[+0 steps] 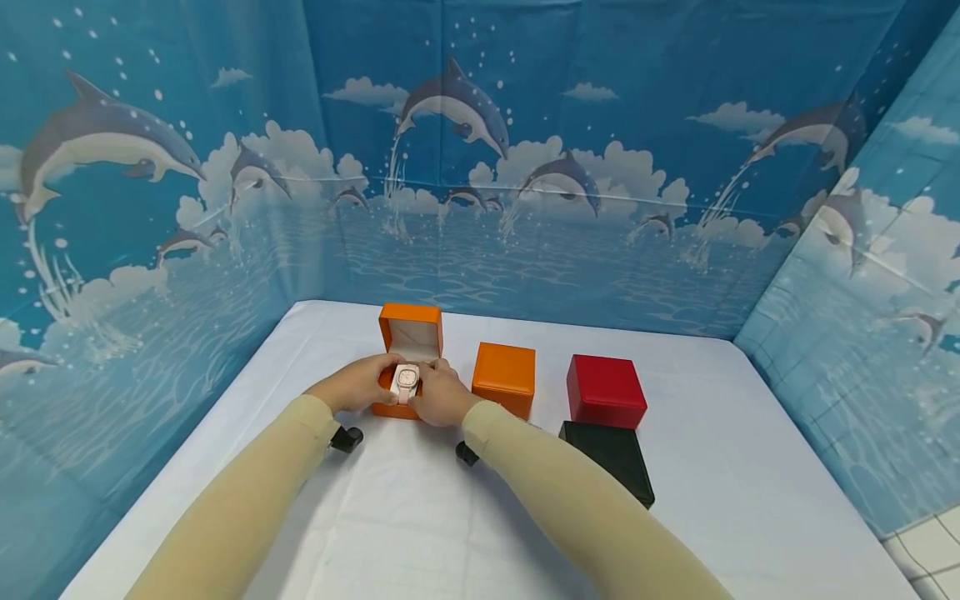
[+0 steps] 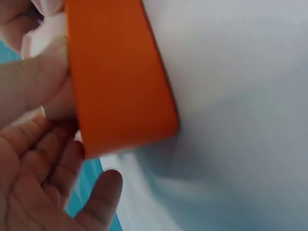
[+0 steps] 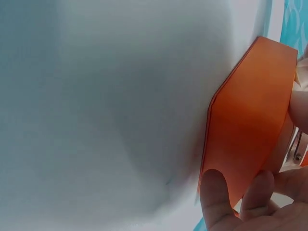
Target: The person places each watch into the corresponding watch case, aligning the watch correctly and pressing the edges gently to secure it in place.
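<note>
A wristwatch (image 1: 406,380) with a pale pink strap and a squarish face sits around a light cushion at the mouth of an orange watch box (image 1: 392,412). The box's lid (image 1: 410,312) stands raised at the back, pale inside. From the left, my left hand (image 1: 358,385) grips the watch and cushion between thumb and fingers. My right hand (image 1: 444,397) holds their other side, its fingers also lying along the box wall. In the left wrist view the orange front wall (image 2: 120,72) hides most of the watch; the right wrist view shows a metal watch edge (image 3: 298,153).
Right of the open box stands a closed orange box (image 1: 504,371), then a red box (image 1: 606,392). A black box (image 1: 611,458) lies in front of the red one, partly behind my right sleeve (image 1: 570,492). A dolphin-print curtain (image 1: 525,250) borders the white-covered table (image 1: 405,517).
</note>
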A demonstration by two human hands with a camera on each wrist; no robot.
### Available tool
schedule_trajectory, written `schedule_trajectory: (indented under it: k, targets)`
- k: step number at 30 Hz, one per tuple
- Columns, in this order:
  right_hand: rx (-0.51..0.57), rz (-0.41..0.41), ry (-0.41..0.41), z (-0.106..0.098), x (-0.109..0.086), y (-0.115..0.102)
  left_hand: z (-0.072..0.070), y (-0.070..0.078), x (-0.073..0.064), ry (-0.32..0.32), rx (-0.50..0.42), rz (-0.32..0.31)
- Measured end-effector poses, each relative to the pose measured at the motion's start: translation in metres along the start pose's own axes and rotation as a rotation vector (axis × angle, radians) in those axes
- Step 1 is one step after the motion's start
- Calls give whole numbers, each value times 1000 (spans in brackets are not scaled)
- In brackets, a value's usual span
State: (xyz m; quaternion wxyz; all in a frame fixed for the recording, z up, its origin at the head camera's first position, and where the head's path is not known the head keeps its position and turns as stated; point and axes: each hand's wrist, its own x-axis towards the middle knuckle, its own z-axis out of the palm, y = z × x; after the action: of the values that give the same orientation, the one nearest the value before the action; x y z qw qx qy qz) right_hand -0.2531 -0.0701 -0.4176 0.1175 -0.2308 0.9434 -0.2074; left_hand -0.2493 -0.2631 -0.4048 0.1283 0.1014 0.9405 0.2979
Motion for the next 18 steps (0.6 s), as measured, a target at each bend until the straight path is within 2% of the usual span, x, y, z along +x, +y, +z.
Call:
schedule_trajectory:
  k: [4,10,18]
  targets:
    - [25,26,-2,2,1,-1,-1,4,-2,14,51,-23]
    - [-11,37,26,4,1,-3,-1,4,-4,12,25,-69]
    - [-49,48,25,3,-4,-4,0,-2,-5,-11,12,-56]
